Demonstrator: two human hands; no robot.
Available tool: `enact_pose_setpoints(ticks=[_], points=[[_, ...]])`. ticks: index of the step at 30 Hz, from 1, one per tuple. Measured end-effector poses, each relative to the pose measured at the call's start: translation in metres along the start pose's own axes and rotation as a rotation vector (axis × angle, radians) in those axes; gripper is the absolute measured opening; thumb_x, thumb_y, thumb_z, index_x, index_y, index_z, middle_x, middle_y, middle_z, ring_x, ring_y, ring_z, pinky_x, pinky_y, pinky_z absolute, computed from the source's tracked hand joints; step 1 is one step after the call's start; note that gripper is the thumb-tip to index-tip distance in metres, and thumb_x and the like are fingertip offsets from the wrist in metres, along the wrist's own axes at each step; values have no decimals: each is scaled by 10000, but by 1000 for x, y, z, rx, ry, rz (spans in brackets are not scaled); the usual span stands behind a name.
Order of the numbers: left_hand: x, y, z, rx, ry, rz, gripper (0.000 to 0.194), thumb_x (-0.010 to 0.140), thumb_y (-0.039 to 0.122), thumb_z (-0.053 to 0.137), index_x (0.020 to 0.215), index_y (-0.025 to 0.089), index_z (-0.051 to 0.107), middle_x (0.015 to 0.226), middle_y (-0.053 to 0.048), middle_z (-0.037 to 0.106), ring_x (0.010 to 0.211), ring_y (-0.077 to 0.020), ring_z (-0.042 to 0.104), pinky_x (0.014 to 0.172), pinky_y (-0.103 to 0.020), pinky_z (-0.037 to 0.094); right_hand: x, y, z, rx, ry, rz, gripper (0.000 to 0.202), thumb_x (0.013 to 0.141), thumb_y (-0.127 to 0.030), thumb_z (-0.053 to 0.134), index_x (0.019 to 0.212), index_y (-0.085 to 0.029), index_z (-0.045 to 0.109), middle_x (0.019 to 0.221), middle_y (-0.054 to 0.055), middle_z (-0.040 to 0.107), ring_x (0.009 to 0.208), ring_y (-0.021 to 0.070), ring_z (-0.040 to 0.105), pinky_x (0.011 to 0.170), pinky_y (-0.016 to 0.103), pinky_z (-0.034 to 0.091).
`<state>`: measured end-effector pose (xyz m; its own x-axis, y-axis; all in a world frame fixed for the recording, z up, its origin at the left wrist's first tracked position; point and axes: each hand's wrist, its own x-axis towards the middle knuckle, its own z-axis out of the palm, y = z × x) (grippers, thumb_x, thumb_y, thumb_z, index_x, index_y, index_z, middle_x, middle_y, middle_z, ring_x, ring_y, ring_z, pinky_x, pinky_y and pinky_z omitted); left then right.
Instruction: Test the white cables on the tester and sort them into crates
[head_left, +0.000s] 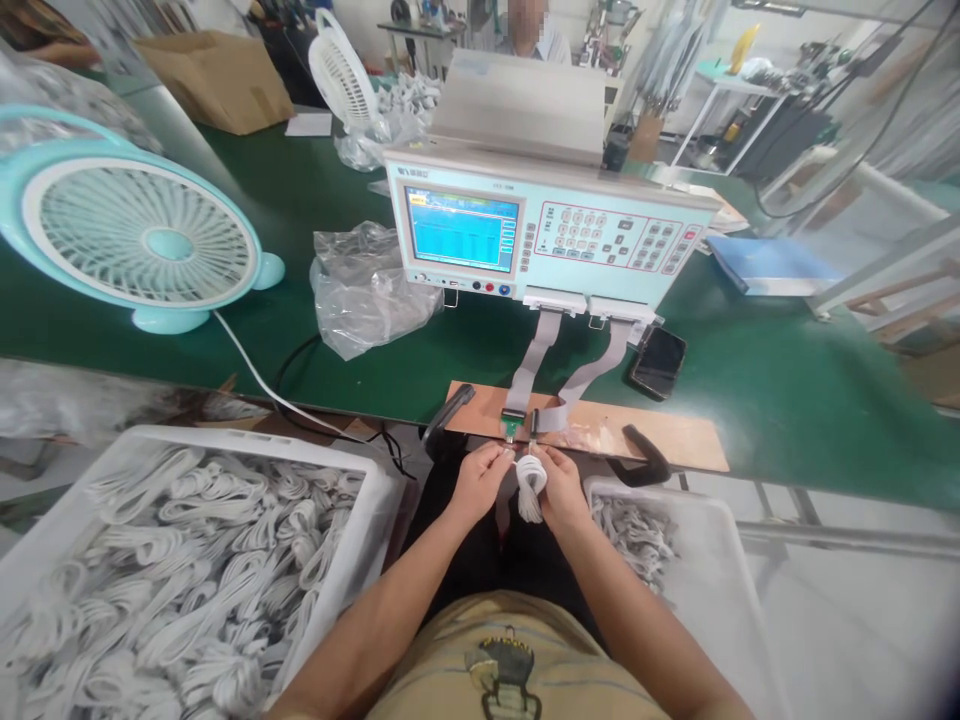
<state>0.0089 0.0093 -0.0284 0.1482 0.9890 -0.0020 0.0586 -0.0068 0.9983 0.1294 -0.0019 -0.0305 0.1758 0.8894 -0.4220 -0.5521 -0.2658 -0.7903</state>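
Here come the arms, stretched forward and angling inward, and the left hand (484, 482) and right hand (564, 488) almost meet, fingers bent. Both grips are closed in a pinch on the white cable (531, 488), its coiled bundle hanging between them; the exact fingertip contact is too small to tell. Just beyond sits the wooden board (694, 442), with two grey ribbons (534, 362) running back to the tester (559, 225).
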Motion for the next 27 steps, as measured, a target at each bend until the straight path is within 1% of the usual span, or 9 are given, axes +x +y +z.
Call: enact_pose_setpoints(ticks=[6,11,14,17,19,21,24,27], points=[[1,-1,5,-36,59,-61,289,772,328,525,547,151,570,569,15,508,582,-119,462,592,-223,339,1,3,-2,-8,-32,-12,240,618,-371,722,663,-152,634,576,-2,593,504,107,501,526,252,403],[0,-5,12,-144,134,-118,295,748,343,553,528,146,555,552,11,523,575,-123,477,603,-230,358,1,1,-6,-55,-61,-31,251,640,-385,705,671,-146,635,588,-6,591,510,97,488,526,234,376],[-2,-6,17,-211,184,-157,303,745,371,560,543,145,563,544,7,530,572,-127,483,598,-231,369,1,-1,-12,-115,-113,-32,253,669,-394,683,695,-145,642,597,-8,586,515,91,471,512,220,348],[-6,-6,21,-204,208,-149,295,760,388,553,592,149,590,603,-7,576,624,-138,513,630,-232,385,-1,-4,-16,-166,-168,-4,261,686,-401,667,721,-143,656,602,0,591,515,93,463,510,220,340],[-8,-6,22,-193,218,-138,309,769,401,543,592,150,584,649,-19,599,663,-147,530,654,-236,395,-2,-4,-16,-174,-164,-8,255,681,-400,669,714,-147,657,603,1,594,510,95,461,510,223,340],[-10,-7,24,-211,229,-134,322,775,409,537,585,149,564,663,-23,596,678,-150,533,661,-238,401,-4,-2,-13,-153,-131,-43,234,673,-389,677,686,-157,645,593,-8,587,504,94,456,513,225,341],[-11,-9,27,-258,246,-146,313,781,408,531,610,146,545,620,-9,554,651,-143,518,625,-232,396,-7,0,-8,-132,-87,-77,211,681,-379,670,676,-171,634,585,-20,581,509,97,460,520,226,345],[-10,-11,30,-269,278,-156,311,783,406,528,616,144,534,586,5,519,608,-130,493,582,-225,381,-7,1,-7,-144,-96,-60,206,691,-384,662,697,-179,638,584,-17,585,512,104,466,515,227,349]])
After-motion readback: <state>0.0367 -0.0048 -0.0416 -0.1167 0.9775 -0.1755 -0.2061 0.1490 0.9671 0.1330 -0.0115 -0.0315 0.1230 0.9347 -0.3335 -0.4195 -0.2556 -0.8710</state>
